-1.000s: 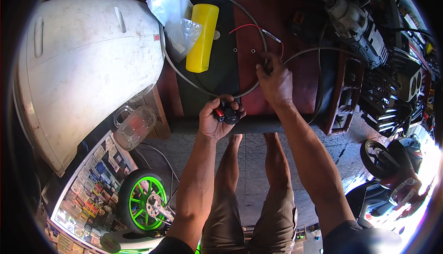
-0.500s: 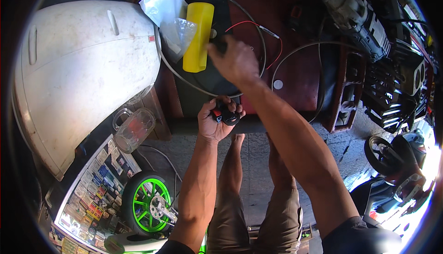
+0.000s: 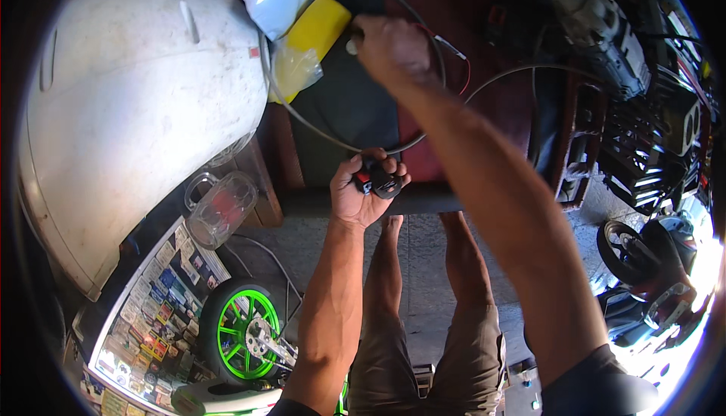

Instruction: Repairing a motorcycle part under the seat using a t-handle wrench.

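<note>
My left hand [image 3: 361,189] is palm up with its fingers curled round a small black handlebar switch [image 3: 378,180] with a red part, held above the bench's near edge. My right hand [image 3: 393,47] is stretched over the far part of the bench and smeared by motion; its fingertips are hard to make out. By its fingers shows a small round pale disc [image 3: 352,46]. Just left of it a yellow roll or sleeve [image 3: 321,24] lies aslant, with a clear plastic bag [image 3: 301,68] across its lower part. A white packet [image 3: 280,0] lies beside the roll.
A grey cable [image 3: 318,131] loops over the dark green and red bench top [image 3: 344,106]. To the right are a power tool [image 3: 601,34] and a reddish rack [image 3: 578,144]. On the left stand a large white casing [image 3: 144,98] and a glass mug [image 3: 221,210]; below is a green-rimmed wheel [image 3: 248,334].
My right hand has moved farther away over the bench. The yellow roll has swung from nearly upright to aslant, and the bag and packet have shifted. The left hand keeps hold of the handlebar switch.
</note>
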A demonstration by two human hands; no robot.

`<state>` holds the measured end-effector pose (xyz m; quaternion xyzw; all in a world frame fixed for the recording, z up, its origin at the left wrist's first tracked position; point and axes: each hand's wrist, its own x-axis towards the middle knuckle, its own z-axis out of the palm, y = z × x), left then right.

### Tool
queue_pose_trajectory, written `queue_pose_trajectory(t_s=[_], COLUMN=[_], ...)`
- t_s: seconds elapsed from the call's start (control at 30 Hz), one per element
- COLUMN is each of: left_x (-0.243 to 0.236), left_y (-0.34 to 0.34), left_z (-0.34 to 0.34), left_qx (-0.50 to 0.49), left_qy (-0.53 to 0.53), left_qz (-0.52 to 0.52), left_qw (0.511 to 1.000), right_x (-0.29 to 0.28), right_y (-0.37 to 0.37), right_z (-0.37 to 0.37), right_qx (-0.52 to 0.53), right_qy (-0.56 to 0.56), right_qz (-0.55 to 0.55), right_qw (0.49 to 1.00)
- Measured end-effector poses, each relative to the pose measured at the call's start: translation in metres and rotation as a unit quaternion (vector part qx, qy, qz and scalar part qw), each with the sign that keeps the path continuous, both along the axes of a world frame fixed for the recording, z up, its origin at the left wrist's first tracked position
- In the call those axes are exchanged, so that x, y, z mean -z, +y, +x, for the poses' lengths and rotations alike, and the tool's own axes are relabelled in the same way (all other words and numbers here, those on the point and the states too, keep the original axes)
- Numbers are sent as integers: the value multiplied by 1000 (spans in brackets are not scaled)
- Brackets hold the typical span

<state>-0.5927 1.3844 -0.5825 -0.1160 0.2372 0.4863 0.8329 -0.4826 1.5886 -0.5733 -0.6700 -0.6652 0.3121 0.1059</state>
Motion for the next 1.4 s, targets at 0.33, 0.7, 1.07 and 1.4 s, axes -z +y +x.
queue_pose_trajectory(t_s=[0.33,0.7,1.07,1.4], left_x=[5,2,2,-10], left_y=[-3,-1,1,8], left_z=[-5,-3,-4,0], left_qx=[-11,-14,-25,-18], left_qy=[-6,-11,-52,-11], left_qz=[-2,3,1,-16], left_qw=[1000,1000,998,1000], right_x=[-27,-12,-9,-15], right_y=[-7,-118,-102,-145], right_z=[114,81,96,126], right_qx=[146,101,124,326], right_qy=[562,-6,182,703], right_qz=[-289,45,-51,-363], right_qw=[761,994,974,517])
